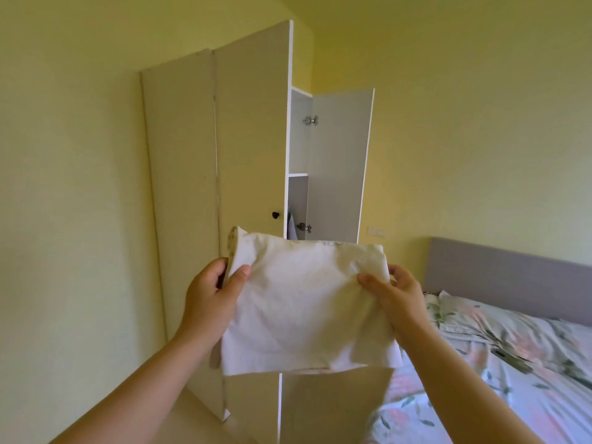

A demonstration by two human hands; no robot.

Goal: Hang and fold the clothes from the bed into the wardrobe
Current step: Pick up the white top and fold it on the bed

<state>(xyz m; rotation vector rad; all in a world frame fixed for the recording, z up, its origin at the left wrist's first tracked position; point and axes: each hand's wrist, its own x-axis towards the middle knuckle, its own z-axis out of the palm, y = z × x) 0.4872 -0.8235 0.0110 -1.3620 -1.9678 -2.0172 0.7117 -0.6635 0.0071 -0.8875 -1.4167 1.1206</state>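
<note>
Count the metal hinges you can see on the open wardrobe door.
2. One hinge sits near the top of the open door; the other is lower, just above the folded white cloth. More may hide behind it.

Wardrobe point(253, 123) inside mostly hidden, bed point(512, 363) cut off at R edge

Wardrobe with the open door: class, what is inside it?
A white shelf and, below it, part of a pale hanging garment. The folded white cloth held up in front covers everything lower down.

Bare left hand point(209, 296), right hand point(397, 294), forearms point(144, 382).
</note>
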